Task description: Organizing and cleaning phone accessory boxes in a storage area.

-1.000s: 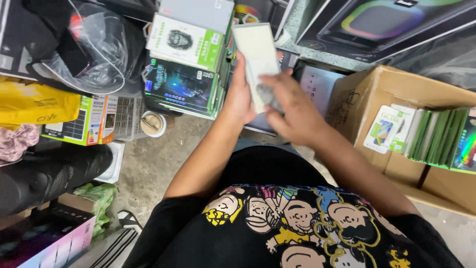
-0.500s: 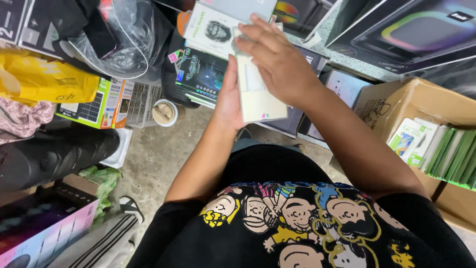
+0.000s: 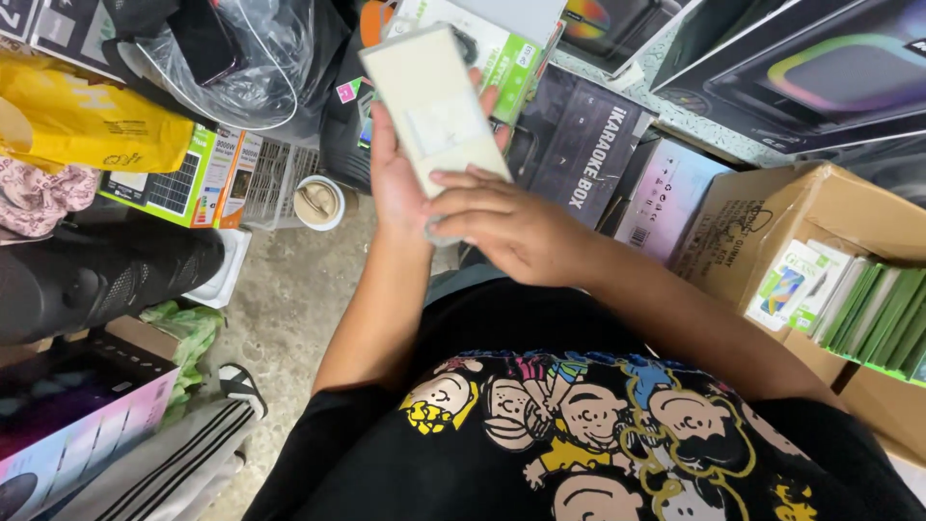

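My left hand [image 3: 397, 183] holds a flat cream-white packet [image 3: 432, 101] upright from below, its plain face turned toward me. My right hand [image 3: 502, 227] lies across the packet's lower end, fingers curled over its bottom edge. Both hands are raised in front of a stack of green-and-white and dark boxes [image 3: 497, 48]. My black shirt with cartoon figures fills the bottom of the view.
An open cardboard box [image 3: 733, 232] at the right holds several upright green-edged packets [image 3: 868, 309]. Dark boxes [image 3: 579, 145] lean behind my hands. At the left are a yellow bag [image 3: 87, 121], a clear plastic bag [image 3: 241, 68], a small round cup [image 3: 318, 203] and a black cylinder [image 3: 96, 285] on the concrete floor.
My right hand has slid from the top of the packet down to its lower end. The packet has tilted and moved left and slightly up in my left hand.
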